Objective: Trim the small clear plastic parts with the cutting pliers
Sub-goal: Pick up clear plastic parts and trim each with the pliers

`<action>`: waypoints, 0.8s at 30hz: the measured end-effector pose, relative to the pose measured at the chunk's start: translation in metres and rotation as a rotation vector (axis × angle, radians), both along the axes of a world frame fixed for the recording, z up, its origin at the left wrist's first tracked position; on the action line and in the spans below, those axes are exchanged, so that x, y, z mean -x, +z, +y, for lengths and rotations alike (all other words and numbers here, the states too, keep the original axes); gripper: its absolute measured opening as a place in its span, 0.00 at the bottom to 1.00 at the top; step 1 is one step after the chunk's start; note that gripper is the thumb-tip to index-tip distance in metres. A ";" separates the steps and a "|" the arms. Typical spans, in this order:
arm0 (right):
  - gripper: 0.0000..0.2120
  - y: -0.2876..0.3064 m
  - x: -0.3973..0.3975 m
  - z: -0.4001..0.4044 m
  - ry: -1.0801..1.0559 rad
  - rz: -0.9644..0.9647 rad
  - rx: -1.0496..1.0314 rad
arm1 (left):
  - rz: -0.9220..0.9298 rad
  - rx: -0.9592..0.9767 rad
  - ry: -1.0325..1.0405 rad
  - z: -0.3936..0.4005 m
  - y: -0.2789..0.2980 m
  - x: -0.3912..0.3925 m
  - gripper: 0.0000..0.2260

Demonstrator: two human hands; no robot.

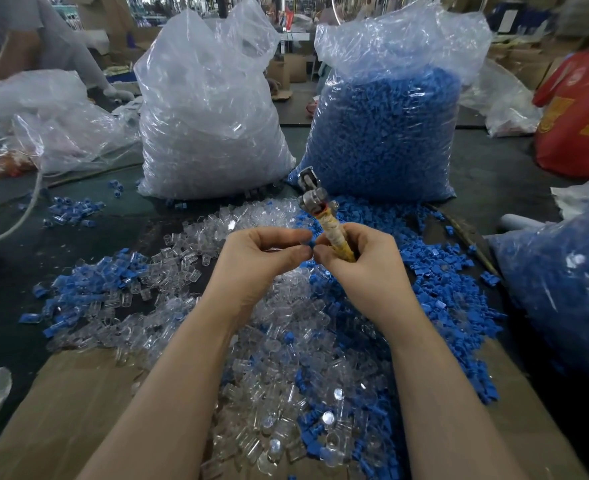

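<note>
Two big plastic sacks stood at the back of the table, the clear sack (pixel 210 109) left of the blue sack (pixel 386 133), and a loose heap of clear parts (pixel 265 341) mixed with blue pieces (pixel 435 296) spread before them over cardboard (pixel 78 403). Above the heap the right hand (pixel 362 268) gripped the wrapped handles of the pliers (pixel 324 220), jaws pointing up and away. The left hand (pixel 262 261) pinched something small between thumb and fingertips, touching the right hand's fingers; what it was I could not tell. The step looked like readying a part; next, it would need feeding into the jaws.
</note>
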State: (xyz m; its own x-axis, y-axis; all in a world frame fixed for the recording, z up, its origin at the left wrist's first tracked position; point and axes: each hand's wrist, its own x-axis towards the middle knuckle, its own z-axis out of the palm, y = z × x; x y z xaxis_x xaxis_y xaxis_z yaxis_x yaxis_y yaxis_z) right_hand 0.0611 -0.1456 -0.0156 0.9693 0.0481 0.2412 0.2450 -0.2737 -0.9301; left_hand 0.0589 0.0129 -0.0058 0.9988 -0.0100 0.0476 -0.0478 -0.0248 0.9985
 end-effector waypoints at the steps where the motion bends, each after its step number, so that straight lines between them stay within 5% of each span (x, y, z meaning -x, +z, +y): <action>1: 0.03 0.000 0.000 0.000 0.003 0.001 0.001 | 0.000 0.000 0.002 0.000 0.000 0.000 0.08; 15: 0.02 -0.007 -0.005 -0.015 -0.028 0.067 0.075 | 0.057 0.216 0.066 0.002 0.000 -0.001 0.12; 24: 0.04 -0.005 -0.004 -0.005 -0.012 -0.051 0.045 | -0.006 0.038 0.051 -0.001 0.001 0.000 0.07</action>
State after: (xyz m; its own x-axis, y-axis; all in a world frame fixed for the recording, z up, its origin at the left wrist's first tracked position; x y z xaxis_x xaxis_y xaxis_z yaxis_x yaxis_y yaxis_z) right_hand 0.0653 -0.1503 -0.0211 0.9564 0.0484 0.2880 0.2880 -0.3187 -0.9031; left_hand 0.0587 0.0124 -0.0046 0.9977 0.0431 0.0527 -0.0532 0.0107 0.9985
